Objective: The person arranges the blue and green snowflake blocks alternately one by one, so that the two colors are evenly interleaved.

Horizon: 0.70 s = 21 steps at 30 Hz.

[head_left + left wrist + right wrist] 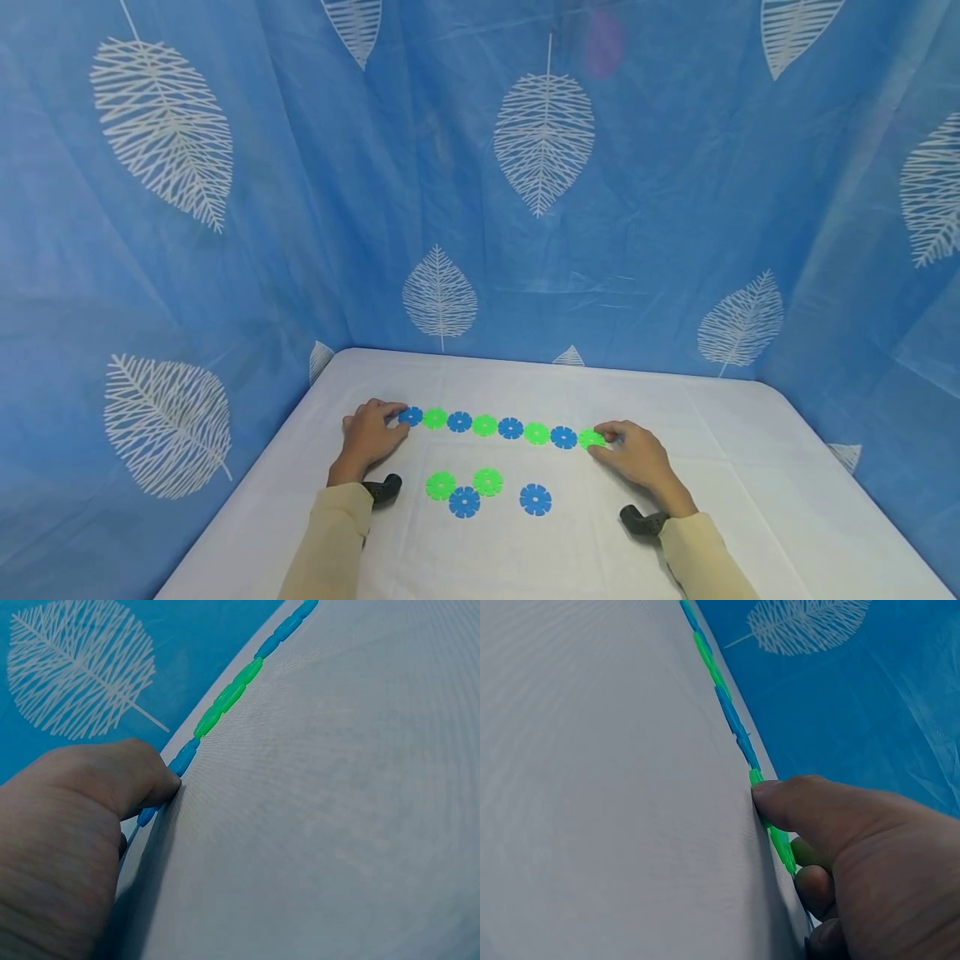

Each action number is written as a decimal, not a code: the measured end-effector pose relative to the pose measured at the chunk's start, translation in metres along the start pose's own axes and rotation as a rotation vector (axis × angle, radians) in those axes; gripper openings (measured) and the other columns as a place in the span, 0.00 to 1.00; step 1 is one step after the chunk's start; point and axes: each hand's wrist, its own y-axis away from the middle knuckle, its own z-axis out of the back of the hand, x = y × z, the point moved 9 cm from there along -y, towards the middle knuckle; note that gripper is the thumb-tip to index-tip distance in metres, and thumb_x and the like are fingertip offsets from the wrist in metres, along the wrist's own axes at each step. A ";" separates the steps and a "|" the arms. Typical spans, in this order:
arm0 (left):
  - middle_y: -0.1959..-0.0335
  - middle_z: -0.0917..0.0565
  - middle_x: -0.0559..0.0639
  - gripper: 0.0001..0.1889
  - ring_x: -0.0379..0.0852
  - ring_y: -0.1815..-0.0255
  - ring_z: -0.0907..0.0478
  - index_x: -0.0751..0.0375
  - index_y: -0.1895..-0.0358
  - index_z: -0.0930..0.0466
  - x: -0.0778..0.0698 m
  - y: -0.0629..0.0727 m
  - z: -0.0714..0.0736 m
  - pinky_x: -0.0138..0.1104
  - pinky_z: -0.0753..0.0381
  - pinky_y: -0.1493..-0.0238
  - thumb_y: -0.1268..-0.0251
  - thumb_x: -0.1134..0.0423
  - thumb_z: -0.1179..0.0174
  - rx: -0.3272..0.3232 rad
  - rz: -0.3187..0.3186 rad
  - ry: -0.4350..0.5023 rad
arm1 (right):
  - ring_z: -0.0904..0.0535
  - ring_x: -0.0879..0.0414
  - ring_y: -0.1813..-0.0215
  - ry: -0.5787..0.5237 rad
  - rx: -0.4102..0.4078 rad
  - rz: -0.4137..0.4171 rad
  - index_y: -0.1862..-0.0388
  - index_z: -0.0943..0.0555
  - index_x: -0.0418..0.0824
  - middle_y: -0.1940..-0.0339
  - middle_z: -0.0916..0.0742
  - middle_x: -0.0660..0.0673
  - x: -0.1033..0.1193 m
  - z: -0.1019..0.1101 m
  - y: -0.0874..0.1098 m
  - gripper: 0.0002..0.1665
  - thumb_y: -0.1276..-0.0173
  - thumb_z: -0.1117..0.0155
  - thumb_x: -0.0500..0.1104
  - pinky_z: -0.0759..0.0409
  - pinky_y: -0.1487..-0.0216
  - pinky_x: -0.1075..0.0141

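A row of flat, notched plastic discs, alternating blue and green, runs edge to edge across the white tabletop. My left hand (369, 433) pinches the blue notched disc (410, 417) at the row's left end between thumb and fingers. In the left wrist view, the thumb partly hides that disc. At the other end, my right hand (637, 454) holds the green notched disc (590, 438) by its edge. The right wrist view has the thumb (776, 801) on its near side and fingertips behind it. A blue disc (564, 437) adjoins that green one.
Nearer the front lie loose discs: a green one (441, 485), a second green one (488, 482) and a blue one (464, 502) grouped together, and another blue one (536, 500) apart to the right. Blue leaf-patterned cloth (510, 275) surrounds the white-covered table (622, 550).
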 end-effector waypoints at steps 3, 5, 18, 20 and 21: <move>0.49 0.18 0.55 0.21 0.54 0.46 0.24 0.46 0.43 0.15 0.000 0.000 0.001 0.50 0.39 0.52 0.41 0.51 0.35 0.001 0.001 -0.001 | 0.18 0.53 0.55 -0.001 0.010 0.008 0.46 0.14 0.50 0.57 0.13 0.50 0.001 0.000 0.000 0.26 0.39 0.28 0.60 0.23 0.54 0.51; 0.49 0.19 0.55 0.21 0.54 0.46 0.24 0.46 0.43 0.15 0.000 0.000 0.000 0.50 0.39 0.52 0.41 0.51 0.35 0.006 0.005 -0.002 | 0.19 0.53 0.55 -0.003 0.017 0.015 0.45 0.14 0.49 0.57 0.14 0.50 0.001 0.000 0.000 0.27 0.39 0.28 0.60 0.23 0.55 0.51; 0.50 0.19 0.54 0.22 0.54 0.47 0.24 0.47 0.42 0.15 0.002 -0.001 -0.001 0.50 0.39 0.52 0.40 0.50 0.36 0.003 -0.006 -0.008 | 0.21 0.55 0.59 -0.054 0.003 0.060 0.43 0.15 0.47 0.58 0.14 0.49 0.004 0.005 -0.001 0.28 0.39 0.27 0.58 0.24 0.56 0.54; 0.50 0.19 0.54 0.22 0.54 0.47 0.24 0.47 0.42 0.15 0.002 -0.001 -0.001 0.50 0.39 0.52 0.41 0.50 0.36 0.003 -0.004 -0.002 | 0.23 0.56 0.62 -0.087 -0.010 0.087 0.42 0.16 0.46 0.59 0.14 0.49 0.006 0.007 -0.001 0.27 0.37 0.28 0.56 0.25 0.59 0.57; 0.50 0.19 0.54 0.22 0.54 0.47 0.24 0.47 0.43 0.15 0.002 -0.001 -0.001 0.50 0.39 0.52 0.41 0.50 0.36 0.004 -0.003 0.001 | 0.24 0.57 0.63 -0.107 -0.020 0.096 0.43 0.16 0.47 0.60 0.15 0.49 0.007 0.009 -0.001 0.25 0.36 0.28 0.55 0.26 0.59 0.59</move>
